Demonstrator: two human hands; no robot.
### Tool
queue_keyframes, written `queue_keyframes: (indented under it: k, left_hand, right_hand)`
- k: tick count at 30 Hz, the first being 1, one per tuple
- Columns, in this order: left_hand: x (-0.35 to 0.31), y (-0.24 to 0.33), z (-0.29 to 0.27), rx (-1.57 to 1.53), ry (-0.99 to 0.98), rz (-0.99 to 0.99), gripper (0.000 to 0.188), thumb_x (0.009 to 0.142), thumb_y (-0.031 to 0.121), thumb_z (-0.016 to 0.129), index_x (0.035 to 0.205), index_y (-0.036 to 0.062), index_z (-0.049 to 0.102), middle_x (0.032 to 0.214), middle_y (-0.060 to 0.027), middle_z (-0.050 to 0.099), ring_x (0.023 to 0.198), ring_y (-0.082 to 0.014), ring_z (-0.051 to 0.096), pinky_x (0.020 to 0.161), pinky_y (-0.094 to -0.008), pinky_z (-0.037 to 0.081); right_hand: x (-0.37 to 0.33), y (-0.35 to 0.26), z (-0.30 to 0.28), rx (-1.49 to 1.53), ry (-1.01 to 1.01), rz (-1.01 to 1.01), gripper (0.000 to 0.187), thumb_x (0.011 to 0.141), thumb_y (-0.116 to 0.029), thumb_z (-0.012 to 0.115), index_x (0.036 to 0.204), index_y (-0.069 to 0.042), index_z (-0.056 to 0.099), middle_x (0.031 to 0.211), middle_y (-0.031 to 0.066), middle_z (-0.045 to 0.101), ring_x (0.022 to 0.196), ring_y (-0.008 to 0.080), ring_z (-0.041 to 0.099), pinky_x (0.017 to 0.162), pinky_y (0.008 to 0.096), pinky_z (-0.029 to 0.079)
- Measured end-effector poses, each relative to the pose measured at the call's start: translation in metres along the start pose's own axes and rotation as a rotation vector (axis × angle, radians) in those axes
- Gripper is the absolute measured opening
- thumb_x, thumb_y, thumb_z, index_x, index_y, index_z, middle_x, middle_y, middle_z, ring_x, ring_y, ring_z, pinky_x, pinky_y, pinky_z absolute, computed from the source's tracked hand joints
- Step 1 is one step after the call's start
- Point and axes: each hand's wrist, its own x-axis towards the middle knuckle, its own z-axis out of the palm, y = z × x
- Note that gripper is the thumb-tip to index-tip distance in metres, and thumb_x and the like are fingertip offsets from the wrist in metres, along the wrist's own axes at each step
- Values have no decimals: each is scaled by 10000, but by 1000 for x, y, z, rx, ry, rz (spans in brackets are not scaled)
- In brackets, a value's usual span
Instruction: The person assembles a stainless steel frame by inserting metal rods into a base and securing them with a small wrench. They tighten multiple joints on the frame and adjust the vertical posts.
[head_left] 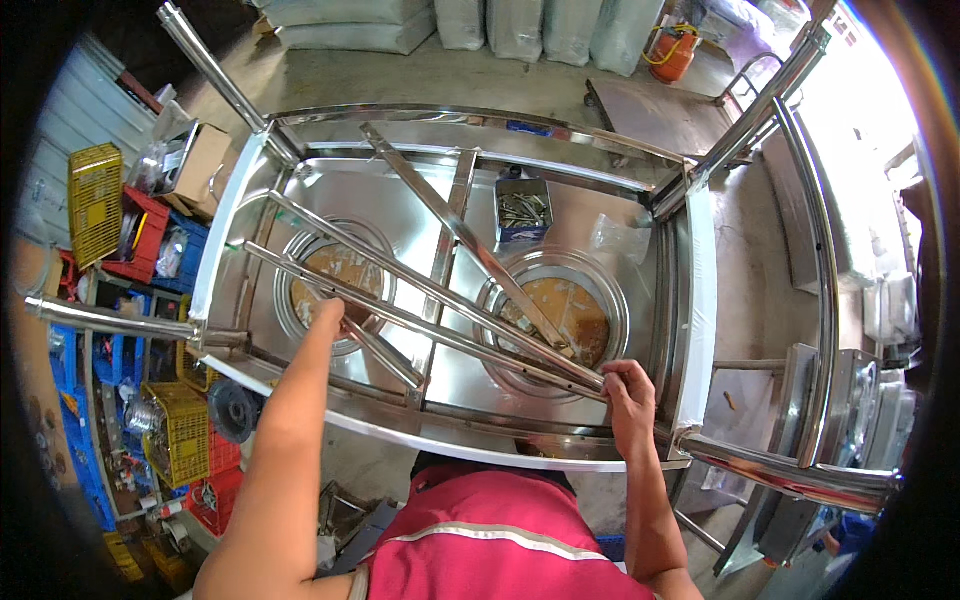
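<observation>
An upturned stainless steel frame (420, 418) with round rings and legs stands before me. Two long metal tubes (430, 288) lie slantwise across it. At their near right ends my right hand (630, 395) is closed, thumb and fingers around the tube ends. My left hand (329, 316) is closed over the left ring, at the upper end of a short metal tube (388, 362); its fingers are partly hidden. A flat metal bar (440, 208) lies aslant, its lower end over the right ring (618, 325). Brown board with whitish scraps shows inside both rings.
Inside the frame, a small box of bolts (523, 207) stands near the far side, with a clear plastic bag (620, 238) to its right. Yellow crates (95, 195) and red and blue bins crowd the left. A flat trolley (660, 115) and an orange gas cylinder (673, 55) stand at the far right.
</observation>
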Motion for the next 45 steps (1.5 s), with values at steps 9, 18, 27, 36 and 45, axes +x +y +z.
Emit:
queue_keyframes:
  k: [9, 18, 27, 36, 45]
  left_hand:
    - [-156, 66, -173, -329, -647, 56, 295, 995, 378, 494, 860, 130, 580, 679, 9, 596, 522, -109, 565, 406, -263, 428]
    - [-339, 91, -23, 342, -1084, 1257, 460, 986, 222, 653, 1385, 25, 534, 1235, -173, 661, 1087, -286, 661, 965, -399, 513]
    - [-274, 175, 205, 463, -541, 1790, 264, 936, 208, 683, 1129, 29, 663, 981, -156, 713, 942, -345, 694, 875, -447, 549]
    - [-232, 208, 276, 992, -575, 1901, 204, 891, 169, 555, 1024, 96, 692, 908, -199, 730, 873, -407, 723, 733, -529, 562]
    - [-287, 192, 60, 456, -296, 1717, 147, 926, 182, 564, 927, 45, 617, 790, -221, 692, 749, -446, 691, 657, -566, 543]
  right_hand:
    - [81, -26, 94, -229, -210, -39, 245, 1010, -210, 628, 1064, 28, 654, 811, 23, 601, 771, 112, 541, 695, 285, 460]
    - [115, -44, 174, 219, -283, 72, 465, 1000, -400, 622, 1227, 5, 643, 946, 89, 679, 879, 221, 660, 816, 365, 534]
    - [98, -31, 57, 605, 356, 273, 232, 914, -327, 681, 807, -143, 588, 671, 23, 600, 530, 144, 558, 460, 300, 432]
    - [70, -48, 43, 783, 191, 197, 202, 924, -272, 624, 816, -197, 471, 681, -52, 453, 542, 95, 454, 460, 248, 357]
    - [67, -106, 78, 732, 7, -17, 430, 1080, -450, 450, 807, -123, 508, 519, 17, 460, 381, 124, 402, 343, 287, 351]
